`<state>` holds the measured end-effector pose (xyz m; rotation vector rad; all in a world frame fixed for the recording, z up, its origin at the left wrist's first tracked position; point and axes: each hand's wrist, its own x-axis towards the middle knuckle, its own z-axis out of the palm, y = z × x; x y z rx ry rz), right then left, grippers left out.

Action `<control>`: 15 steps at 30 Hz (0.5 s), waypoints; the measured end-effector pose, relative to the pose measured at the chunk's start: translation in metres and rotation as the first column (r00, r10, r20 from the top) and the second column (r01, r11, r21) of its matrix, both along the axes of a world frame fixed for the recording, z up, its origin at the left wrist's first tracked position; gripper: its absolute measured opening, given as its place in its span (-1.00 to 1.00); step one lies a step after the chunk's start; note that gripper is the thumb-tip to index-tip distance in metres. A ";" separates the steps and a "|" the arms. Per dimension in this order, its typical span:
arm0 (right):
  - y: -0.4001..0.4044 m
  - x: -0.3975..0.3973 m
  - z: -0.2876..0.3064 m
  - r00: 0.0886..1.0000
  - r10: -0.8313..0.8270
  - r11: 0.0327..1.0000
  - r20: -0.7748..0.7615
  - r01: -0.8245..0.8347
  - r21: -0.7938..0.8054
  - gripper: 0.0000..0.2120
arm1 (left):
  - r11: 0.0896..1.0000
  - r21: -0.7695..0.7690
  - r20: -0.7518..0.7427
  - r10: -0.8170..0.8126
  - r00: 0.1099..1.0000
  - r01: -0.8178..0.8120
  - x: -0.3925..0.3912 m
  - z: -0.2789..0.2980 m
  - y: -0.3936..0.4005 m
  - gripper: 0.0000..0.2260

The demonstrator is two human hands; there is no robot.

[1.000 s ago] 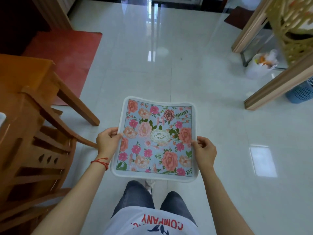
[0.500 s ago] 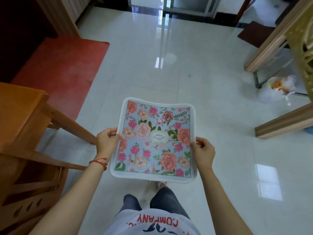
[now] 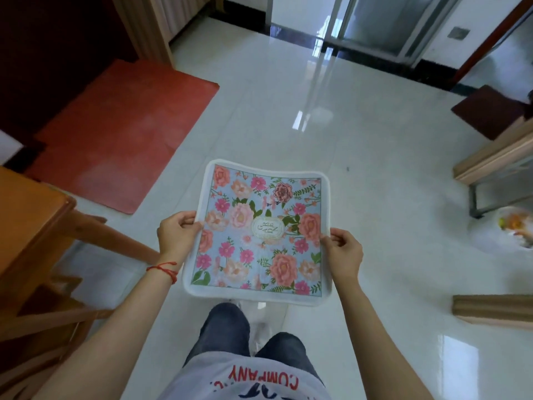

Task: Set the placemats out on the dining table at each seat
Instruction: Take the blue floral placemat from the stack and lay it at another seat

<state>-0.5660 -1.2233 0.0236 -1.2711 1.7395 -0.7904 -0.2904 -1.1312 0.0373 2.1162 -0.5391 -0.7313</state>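
Left hand (image 3: 177,236) and right hand (image 3: 344,255) each pinch a side edge of the white-bordered, pale-blue floral placemat (image 3: 259,235), held flat above the glossy white tile floor (image 3: 360,174); no worktop visible, so laying it appears still ahead.

The fingers of the left hand (image 3: 176,235) and of the right hand (image 3: 344,255) curl under the floral, white-bordered placemat (image 3: 259,232), so their tips are hidden beneath it. The orange-brown wooden chair (image 3: 34,255) is cut off by the left and bottom edges. At the right edge, a white bag with orange contents (image 3: 516,229) is blurred and partly out of view. The red lettering on the white shirt (image 3: 259,382) is only partly readable.
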 end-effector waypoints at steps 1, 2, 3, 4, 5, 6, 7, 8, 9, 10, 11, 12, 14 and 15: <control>-0.013 0.008 0.000 1.000 0.014 1.000 -0.002 -0.014 -0.001 -0.84 | 1.000 -0.008 -0.005 0.016 1.000 -0.016 0.007 0.000 -0.011 -0.83; -0.027 0.017 -0.001 1.000 0.024 1.000 -0.001 -0.024 -0.003 -0.85 | 1.000 -0.013 -0.005 0.024 1.000 -0.024 0.014 0.000 -0.022 -0.83; -0.042 0.026 -0.002 1.000 0.029 1.000 0.004 -0.029 -0.002 -0.85 | 1.000 -0.014 0.005 0.026 1.000 -0.026 0.021 0.000 -0.034 -0.82; -0.057 0.036 -0.003 0.999 0.032 0.999 0.010 -0.032 -0.002 -0.85 | 1.000 -0.010 0.020 0.026 0.999 -0.026 0.029 0.001 -0.046 -0.81; -0.072 0.047 -0.003 0.999 0.038 0.999 0.017 -0.038 -0.002 -0.85 | 1.000 -0.011 0.031 0.029 0.999 -0.029 0.039 0.001 -0.058 -0.80; -0.087 0.059 -0.004 0.999 0.045 0.999 0.026 -0.044 -0.003 -0.85 | 0.999 -0.018 0.032 0.034 0.999 -0.034 0.050 0.000 -0.070 -0.79; -0.102 0.071 -0.004 0.998 0.051 0.999 0.036 -0.051 -0.006 -0.86 | 0.999 -0.025 0.028 0.042 0.999 -0.041 0.062 -0.002 -0.083 -0.79; -0.117 0.084 -0.004 0.997 0.057 0.998 0.042 -0.057 -0.008 -0.87 | 0.998 -0.026 0.020 0.053 0.998 -0.052 0.075 -0.002 -0.095 -0.78; -0.132 0.098 -0.003 0.997 0.064 0.998 0.045 -0.064 -0.010 -0.88 | 0.997 -0.027 0.014 0.067 0.998 -0.066 0.088 -0.002 -0.107 -0.78; -0.146 0.111 -0.001 0.996 0.074 0.997 0.046 -0.074 -0.011 -0.88 | 0.996 -0.026 0.009 0.084 0.996 -0.084 0.100 -0.002 -0.118 -0.77; -0.160 0.125 0.001 0.995 0.084 0.996 0.046 -0.084 -0.010 -0.88 | 0.995 -0.023 0.008 0.102 0.995 -0.101 0.112 -0.001 -0.130 -0.77; -0.173 0.139 0.002 0.995 0.092 0.996 0.042 -0.092 -0.006 -0.88 | 0.993 -0.019 0.006 0.117 0.993 -0.117 0.124 0.000 -0.140 -0.76; -0.197 0.164 0.006 0.994 0.105 0.994 0.043 -0.104 -0.011 -0.88 | 0.990 -0.020 0.001 0.138 0.990 -0.138 0.146 0.001 -0.159 -0.75; -0.209 0.175 0.008 0.992 0.113 0.994 0.050 -0.112 -0.018 -0.89 | 0.989 -0.027 -0.005 0.143 0.990 -0.143 0.157 0.001 -0.168 -0.75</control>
